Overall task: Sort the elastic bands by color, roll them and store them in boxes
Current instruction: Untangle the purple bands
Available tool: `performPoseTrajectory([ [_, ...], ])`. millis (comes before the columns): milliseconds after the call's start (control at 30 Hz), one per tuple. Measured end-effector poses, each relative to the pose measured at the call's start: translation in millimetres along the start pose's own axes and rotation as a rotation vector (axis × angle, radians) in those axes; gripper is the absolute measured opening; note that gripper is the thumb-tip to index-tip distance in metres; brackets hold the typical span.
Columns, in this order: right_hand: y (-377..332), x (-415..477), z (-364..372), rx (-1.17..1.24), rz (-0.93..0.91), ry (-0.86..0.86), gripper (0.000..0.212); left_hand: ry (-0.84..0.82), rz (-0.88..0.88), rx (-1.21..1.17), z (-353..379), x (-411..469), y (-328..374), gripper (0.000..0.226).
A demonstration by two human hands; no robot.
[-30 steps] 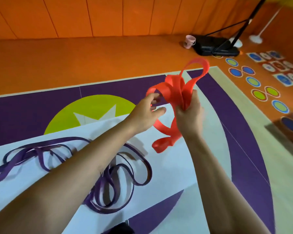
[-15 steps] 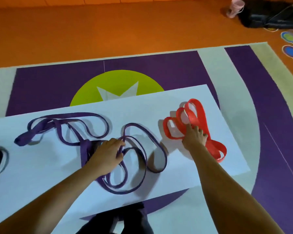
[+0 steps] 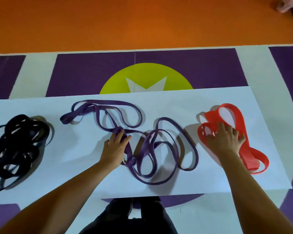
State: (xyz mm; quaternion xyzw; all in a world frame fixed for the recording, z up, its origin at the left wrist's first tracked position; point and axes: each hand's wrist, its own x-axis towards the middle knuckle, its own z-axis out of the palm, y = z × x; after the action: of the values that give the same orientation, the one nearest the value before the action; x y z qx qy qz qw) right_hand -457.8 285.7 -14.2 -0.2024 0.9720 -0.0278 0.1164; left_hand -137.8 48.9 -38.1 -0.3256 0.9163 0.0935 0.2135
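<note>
A big white sheet [image 3: 85, 169] lies on the floor, on a mat [image 3: 201, 70] with purple blocks, pale stripes and a yellow-green circle [image 3: 145, 76] with a pale star at 12 o'clock. Past the mat the floor [image 3: 125, 21] is orange.

Three piles of bands sit on the sheet. The black bands [image 3: 15, 152] are at 9 o'clock, the purple bands [image 3: 147, 142] are in the middle, and the red bands [image 3: 233, 119] are at 3 o'clock. The piles lie apart from each other.

The left hand [image 3: 114, 149] curls its fingers around a bunched bit of the purple bands. The right hand [image 3: 226, 140] lies flat on the red bands with its fingers spread, pressing down, not gripping. Dark trousers [image 3: 130, 218] show at 6 o'clock.
</note>
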Motion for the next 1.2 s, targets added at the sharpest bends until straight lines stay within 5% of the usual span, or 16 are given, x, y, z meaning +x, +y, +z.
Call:
performPoseTrajectory([
  [133,-31.9,-29.1,8.8,0.054,-0.146,0.097,0.049,0.1,0.068,0.151,-2.6,16.6,-17.2,0.095],
  [267,-73.3,-61.6,31.7,0.1,-0.295,-0.082,0.06,0.017,0.097,0.22,-4.3,45.5,-32.8,0.115],
  [500,-123.8,-93.5,62.9,0.264,-0.203,-0.483,0.117,-0.05,0.14,0.193,2.1,48.8,-43.7,0.101],
  [600,-137.3,-98.6,67.8,0.231,-0.148,-0.541,0.131,-0.099,0.055,0.107,12.5,38.5,-52.0,0.071],
  [800,-142.1,-101.6,86.0,0.152,-0.099,-0.427,0.112,-0.036,-0.082,-0.114,32.7,-4.3,-75.7,0.037],
  [1000,-130.0,-102.7,90.2,0.082,-0.081,-0.285,0.087,0.123,-0.324,-0.38,57.0,-53.9,-107.3,0.031],
  [1200,-135.0,-91.3,85.6,-0.061,-0.046,-0.27,0.111,0.157,-0.552,-0.514,54.2,-72.3,-107.7,0.039],
])
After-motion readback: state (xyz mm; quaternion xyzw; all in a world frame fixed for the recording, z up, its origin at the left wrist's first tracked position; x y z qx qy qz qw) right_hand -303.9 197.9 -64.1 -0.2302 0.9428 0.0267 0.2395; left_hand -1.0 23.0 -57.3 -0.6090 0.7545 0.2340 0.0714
